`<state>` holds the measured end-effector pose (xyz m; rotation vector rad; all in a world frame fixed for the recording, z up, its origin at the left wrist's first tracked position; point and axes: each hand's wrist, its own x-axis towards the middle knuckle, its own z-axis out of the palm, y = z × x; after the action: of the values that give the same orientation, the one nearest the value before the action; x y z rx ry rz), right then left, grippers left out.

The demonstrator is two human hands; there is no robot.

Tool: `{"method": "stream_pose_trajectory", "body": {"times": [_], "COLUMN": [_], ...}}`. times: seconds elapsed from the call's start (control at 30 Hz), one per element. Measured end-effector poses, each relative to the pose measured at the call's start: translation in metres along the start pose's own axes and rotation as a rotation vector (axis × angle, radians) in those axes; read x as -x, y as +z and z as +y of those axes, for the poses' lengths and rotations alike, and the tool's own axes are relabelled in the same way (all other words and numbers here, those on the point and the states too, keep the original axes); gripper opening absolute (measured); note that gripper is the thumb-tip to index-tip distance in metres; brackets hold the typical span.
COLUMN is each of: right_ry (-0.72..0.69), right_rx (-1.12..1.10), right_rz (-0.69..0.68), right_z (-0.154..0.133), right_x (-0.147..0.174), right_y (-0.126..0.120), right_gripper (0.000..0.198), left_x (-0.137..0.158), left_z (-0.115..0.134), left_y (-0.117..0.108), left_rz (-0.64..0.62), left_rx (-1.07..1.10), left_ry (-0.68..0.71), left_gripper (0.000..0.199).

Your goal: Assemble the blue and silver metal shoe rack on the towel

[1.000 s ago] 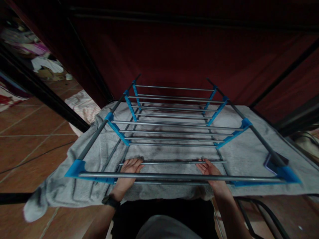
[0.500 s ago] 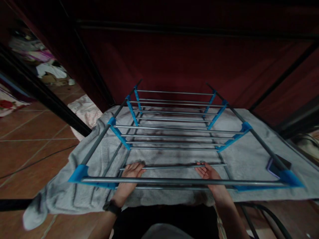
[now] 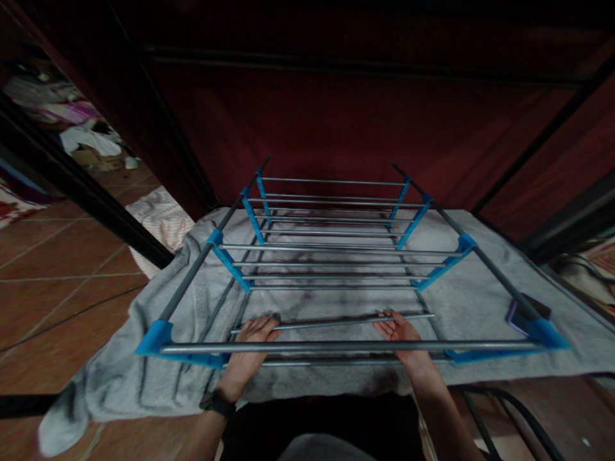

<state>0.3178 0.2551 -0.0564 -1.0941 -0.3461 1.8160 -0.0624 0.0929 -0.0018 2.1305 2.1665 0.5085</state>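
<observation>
A rack frame of grey metal tubes with blue plastic joints (image 3: 234, 267) lies on a grey blanket. Inside its near section, a loose metal rod (image 3: 327, 324) runs crosswise between my hands. My left hand (image 3: 257, 330) is closed over the rod near its left end, palm down. Close to the right end, my right hand (image 3: 396, 326) grips the same rod between thumb and fingers. Both wrists pass beneath the frame's front tube (image 3: 346, 346). The rod's right end sits slightly higher in view than its left.
The grey blanket (image 3: 158, 378) covers the surface under the rack. A phone-like dark object (image 3: 523, 315) lies by the right front corner. Behind stands a dark red panel (image 3: 327, 121). A striped cloth (image 3: 163, 221) and a cable (image 3: 72, 317) are on the tiled floor at left.
The rod has tilted a little, its left end nearer me and its right end farther. Both hands keep their hold. The view has shifted slightly.
</observation>
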Motion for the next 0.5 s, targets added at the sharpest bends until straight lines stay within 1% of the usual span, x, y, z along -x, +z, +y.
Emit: {"method": "stream_pose_trajectory", "body": {"times": [0.13, 0.27, 0.37, 0.5], "right_ry": [-0.009, -0.021, -0.015, -0.008], "right_rx": [-0.01, -0.002, 0.001, 0.013], "right_rz": [0.014, -0.012, -0.027, -0.006], "right_z": [-0.002, -0.0055, -0.0071, -0.005], "right_x": [0.0019, 0.0044, 0.0064, 0.0059], "right_y": [0.0039, 0.0063, 0.0071, 0.0077], "right_gripper": [0.02, 0.018, 0.019, 0.019], "left_x": [-0.0011, 0.0, 0.0004, 0.0], "left_z": [-0.0015, -0.0022, -0.0007, 0.0034], "left_y": [0.0031, 0.0047, 0.0019, -0.0049], "left_rz": [-0.015, -0.033, -0.011, 0.012], "left_rx": [-0.005, 0.005, 0.032, 0.041], "left_ry": [0.0, -0.018, -0.015, -0.004], "left_gripper": [0.032, 0.033, 0.032, 0.029]}}
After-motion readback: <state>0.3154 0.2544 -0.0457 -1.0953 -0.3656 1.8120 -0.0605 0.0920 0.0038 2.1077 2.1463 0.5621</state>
